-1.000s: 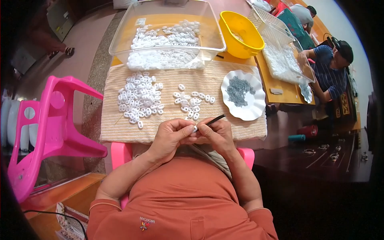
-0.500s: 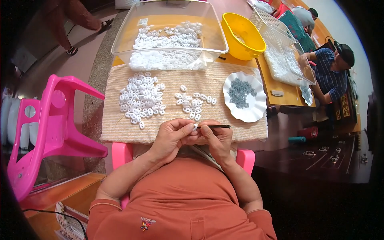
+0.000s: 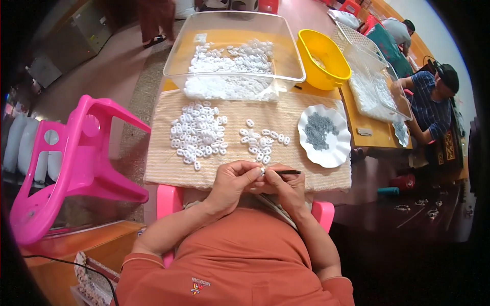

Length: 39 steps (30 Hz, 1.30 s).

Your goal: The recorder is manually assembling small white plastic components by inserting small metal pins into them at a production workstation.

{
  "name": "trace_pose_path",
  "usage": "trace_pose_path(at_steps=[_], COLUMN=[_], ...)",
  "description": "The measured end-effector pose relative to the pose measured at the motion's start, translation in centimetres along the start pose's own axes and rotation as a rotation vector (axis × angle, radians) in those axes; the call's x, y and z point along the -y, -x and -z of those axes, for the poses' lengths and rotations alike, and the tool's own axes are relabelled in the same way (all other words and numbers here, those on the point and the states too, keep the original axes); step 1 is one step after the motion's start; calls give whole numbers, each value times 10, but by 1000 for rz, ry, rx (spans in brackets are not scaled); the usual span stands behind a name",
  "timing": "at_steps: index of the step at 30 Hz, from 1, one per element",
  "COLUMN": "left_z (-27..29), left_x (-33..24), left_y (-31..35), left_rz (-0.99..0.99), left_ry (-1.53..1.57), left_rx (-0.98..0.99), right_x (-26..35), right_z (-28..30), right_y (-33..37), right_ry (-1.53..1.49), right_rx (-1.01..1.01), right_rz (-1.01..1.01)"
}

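Just off the table's near edge, my left hand (image 3: 229, 184) pinches a small white plastic piece (image 3: 263, 172) between thumb and fingertips. My right hand (image 3: 289, 189) is closed around a thin black stick-like tool (image 3: 292, 172), its fingertips meeting the white piece. The tool's working end is hidden by the fingers. Ahead of my hands lies a small loose group of white oval two-holed pieces (image 3: 263, 144). A larger pile of the same pieces (image 3: 198, 131) sits to its left. On the right, a scalloped white plate (image 3: 334, 157) carries small grey translucent bits (image 3: 319, 131).
A clear plastic bin (image 3: 176, 64) of white pieces stands at the table's back, beside a yellow basin (image 3: 306, 43). A pink plastic chair (image 3: 87, 171) is at left. At right, a person in a striped shirt (image 3: 431, 102) sits by another clear bin (image 3: 403, 104).
The whole view has shifted, so the table and its things appear farther right and slightly lower. Both hands stay together on the white piece and black tool.
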<state>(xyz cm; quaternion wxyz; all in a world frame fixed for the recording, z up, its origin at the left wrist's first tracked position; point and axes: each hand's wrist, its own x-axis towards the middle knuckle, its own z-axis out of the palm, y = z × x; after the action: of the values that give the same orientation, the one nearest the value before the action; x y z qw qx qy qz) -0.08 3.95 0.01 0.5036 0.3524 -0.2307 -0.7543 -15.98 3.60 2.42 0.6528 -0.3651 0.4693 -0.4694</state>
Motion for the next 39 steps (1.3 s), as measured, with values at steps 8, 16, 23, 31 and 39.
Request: trace_pose_path(at_steps=[8, 16, 23, 31, 39], left_z=[1, -3, -4, -3, -1], left_x=[-1, -5, -6, -6, -2], left_y=[-1, -1, 2, 0, -2], left_rz=[-28, -39, 2, -59, -98], left_ry=[-124, -181, -157, -228, -328], left_rx=[-4, 26, 15, 63, 41], right_x=[1, 3, -4, 4, -1], right_z=[3, 20, 18, 13, 24], right_y=[-5, -13, -9, -7, -14], right_ry=[-46, 159, 33, 39, 229], right_rx=[156, 276, 222, 235, 285], right_rz=[25, 13, 68, 83, 190])
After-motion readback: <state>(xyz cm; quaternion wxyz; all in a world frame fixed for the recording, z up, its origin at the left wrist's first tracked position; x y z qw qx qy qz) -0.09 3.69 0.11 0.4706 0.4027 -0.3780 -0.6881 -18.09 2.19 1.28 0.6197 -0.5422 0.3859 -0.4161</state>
